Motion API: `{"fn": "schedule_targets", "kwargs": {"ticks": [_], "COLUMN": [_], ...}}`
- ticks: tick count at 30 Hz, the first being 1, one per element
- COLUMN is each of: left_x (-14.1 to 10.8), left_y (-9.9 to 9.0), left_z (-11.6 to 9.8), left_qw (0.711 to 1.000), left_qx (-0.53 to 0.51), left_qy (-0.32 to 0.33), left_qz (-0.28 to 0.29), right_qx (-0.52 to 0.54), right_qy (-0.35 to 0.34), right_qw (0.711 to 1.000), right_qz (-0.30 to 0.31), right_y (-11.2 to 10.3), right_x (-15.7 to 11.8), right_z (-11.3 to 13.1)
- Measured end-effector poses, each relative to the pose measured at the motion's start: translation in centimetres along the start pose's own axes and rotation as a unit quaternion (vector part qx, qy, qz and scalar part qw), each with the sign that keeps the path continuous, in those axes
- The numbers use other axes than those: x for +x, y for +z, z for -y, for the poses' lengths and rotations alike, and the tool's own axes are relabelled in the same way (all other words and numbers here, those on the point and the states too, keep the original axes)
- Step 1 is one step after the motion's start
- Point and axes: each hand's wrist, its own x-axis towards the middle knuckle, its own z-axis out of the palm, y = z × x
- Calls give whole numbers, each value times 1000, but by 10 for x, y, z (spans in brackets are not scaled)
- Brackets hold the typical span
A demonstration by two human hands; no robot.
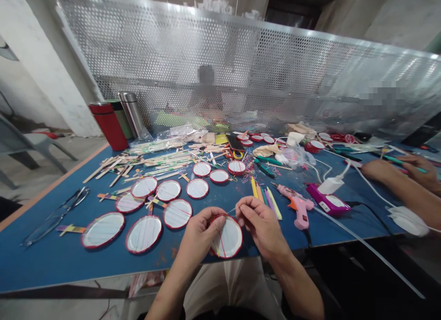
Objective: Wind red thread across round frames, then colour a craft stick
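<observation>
My left hand [205, 230] is closed on the edge of a round jar lid [231, 237] with a red rim and a white inside, tilted at the table's front edge. A red and a yellow rubber band cross the lid's face. Between the fingers of my right hand [257, 219], at the lid's upper right, a thin pale rubber band [231, 210] is pinched and pulled toward the lid. Its far end is hidden by my left fingers. Several similar lids [144, 233] lie to the left, some with coloured craft sticks [72, 229] attached.
A pink glue gun [296, 205] and crayon-like coloured sticks [270, 199] lie to the right, near a purple power strip [327, 201] with cables. Glasses [57, 214] rest at far left. Behind are craft sticks [161, 161], flasks [108, 124] and a perforated metal screen [165, 58]. A co-worker's arm [396, 182] reaches in from the right.
</observation>
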Motion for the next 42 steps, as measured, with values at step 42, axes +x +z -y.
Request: {"fn": "schedule_targets", "kwargs": {"ticks": [42], "left_x": [-2], "left_y": [0], "left_z": [8], "left_qw": [987], "left_qx": [110], "left_qy": [73], "left_qz": [-95], "right_qx": [-248], "right_qy": [-171], "right_qw": [949], "right_qz": [-91], "right_y": [14], "right_x": [-57], "right_z": [-38]}}
